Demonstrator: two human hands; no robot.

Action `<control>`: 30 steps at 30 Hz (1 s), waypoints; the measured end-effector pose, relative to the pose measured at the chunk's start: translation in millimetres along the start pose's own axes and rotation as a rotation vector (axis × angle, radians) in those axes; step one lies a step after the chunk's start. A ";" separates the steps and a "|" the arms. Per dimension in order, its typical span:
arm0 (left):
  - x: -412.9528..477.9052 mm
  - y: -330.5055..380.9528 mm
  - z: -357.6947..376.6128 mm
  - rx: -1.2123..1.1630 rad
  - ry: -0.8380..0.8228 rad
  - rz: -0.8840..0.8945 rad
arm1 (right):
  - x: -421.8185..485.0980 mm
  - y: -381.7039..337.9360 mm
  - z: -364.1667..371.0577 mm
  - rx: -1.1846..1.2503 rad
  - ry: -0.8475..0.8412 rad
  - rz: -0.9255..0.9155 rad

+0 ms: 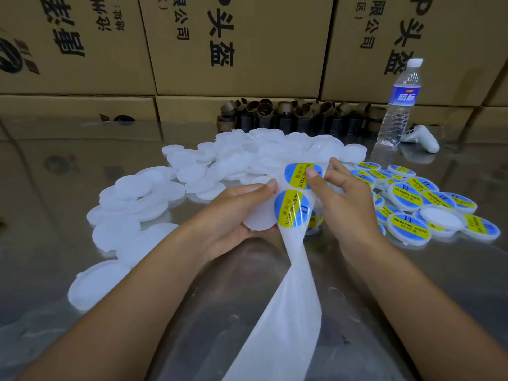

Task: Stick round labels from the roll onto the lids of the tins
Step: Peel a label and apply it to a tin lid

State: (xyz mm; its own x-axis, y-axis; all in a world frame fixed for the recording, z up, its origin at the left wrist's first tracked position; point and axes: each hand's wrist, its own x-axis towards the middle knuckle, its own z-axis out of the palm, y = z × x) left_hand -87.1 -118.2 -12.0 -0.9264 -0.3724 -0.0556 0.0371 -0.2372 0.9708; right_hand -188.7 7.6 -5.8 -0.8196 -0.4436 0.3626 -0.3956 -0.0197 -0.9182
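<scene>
My left hand (233, 213) holds a plain white lid (258, 218) from below, thumb on its upper edge. My right hand (341, 199) grips the label strip (288, 284), its thumb on the upper blue-and-yellow round label (299, 174). A second label (292, 209) sits on the strip just below, overlapping the held lid's right edge. The empty white backing trails down toward me. A heap of unlabelled white lids (192, 171) lies to the left and behind. Labelled lids (412, 199) are piled to the right. The roll itself is hidden.
The work surface is a shiny metal table (68, 160). A water bottle (398, 103) and a white controller (422, 138) stand at the back right. Empty cardboard roll cores (288, 114) line the back. Large cardboard boxes (233, 42) form a wall behind.
</scene>
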 end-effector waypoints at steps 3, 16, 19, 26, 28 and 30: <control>-2.2 -1.1 -1.8 0.050 -0.020 0.020 | 0.5 2.4 0.3 -0.015 0.036 0.004; -0.6 -0.3 -5.0 0.032 0.061 0.114 | -8.5 4.0 -2.2 -0.435 -0.022 -0.515; -1.3 -0.1 -5.1 0.014 0.026 0.101 | -7.2 6.4 -3.1 -0.480 -0.039 -0.518; -0.7 1.3 -5.0 0.036 0.012 0.093 | -6.9 5.3 -3.9 -0.509 -0.066 -0.536; -0.7 1.8 -4.1 0.025 0.026 0.087 | -7.4 4.5 -4.2 -0.502 -0.067 -0.542; -0.8 2.1 -3.3 0.014 0.040 0.080 | -8.2 3.6 -4.1 -0.486 -0.065 -0.554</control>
State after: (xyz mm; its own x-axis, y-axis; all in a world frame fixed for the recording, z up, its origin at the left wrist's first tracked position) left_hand -85.0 -121.4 -10.7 -0.9050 -0.4252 0.0129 0.1045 -0.1927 0.9757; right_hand -185.1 14.8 -11.4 -0.4266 -0.5363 0.7283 -0.8953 0.1363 -0.4240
